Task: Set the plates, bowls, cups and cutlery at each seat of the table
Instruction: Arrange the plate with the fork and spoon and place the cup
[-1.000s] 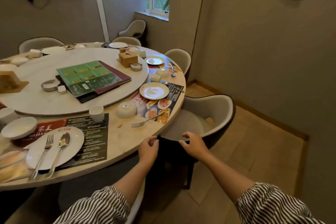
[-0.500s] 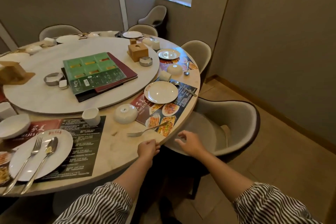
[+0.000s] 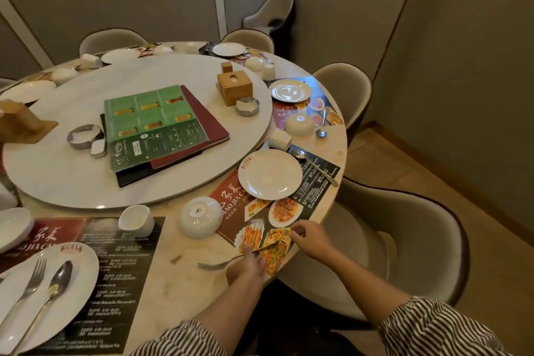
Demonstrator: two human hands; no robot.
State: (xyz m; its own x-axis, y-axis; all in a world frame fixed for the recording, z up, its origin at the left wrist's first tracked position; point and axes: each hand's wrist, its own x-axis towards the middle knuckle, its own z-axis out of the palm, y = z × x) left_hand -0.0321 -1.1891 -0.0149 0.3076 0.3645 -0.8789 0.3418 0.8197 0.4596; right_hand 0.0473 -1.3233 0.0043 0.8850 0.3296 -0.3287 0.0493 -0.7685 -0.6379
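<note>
A silver fork (image 3: 212,265) lies at the near table edge, tines left, its handle over the food-picture placemat (image 3: 284,208). My left hand (image 3: 245,267) curls around the middle of the fork's shaft. My right hand (image 3: 310,240) pinches the handle's end. On this placemat stands a white plate (image 3: 270,174), with a spoon (image 3: 313,165) to its right. An upturned white bowl (image 3: 200,221) and a white cup (image 3: 137,220) sit to the left. The set place at the near left has a plate (image 3: 86,272) carrying a fork (image 3: 27,287) and spoon (image 3: 50,292).
A round turntable (image 3: 72,182) holds menus (image 3: 157,127), a wooden box (image 3: 234,87) and metal ashtrays (image 3: 247,106). Beige chairs (image 3: 404,240) ring the table. Further seats have plates (image 3: 290,90), upturned bowls (image 3: 299,124) and cups (image 3: 279,139). A wall stands close on the right.
The view has moved closer and tilted down. Both hands have come up from the table edge onto the fork by the placemat.
</note>
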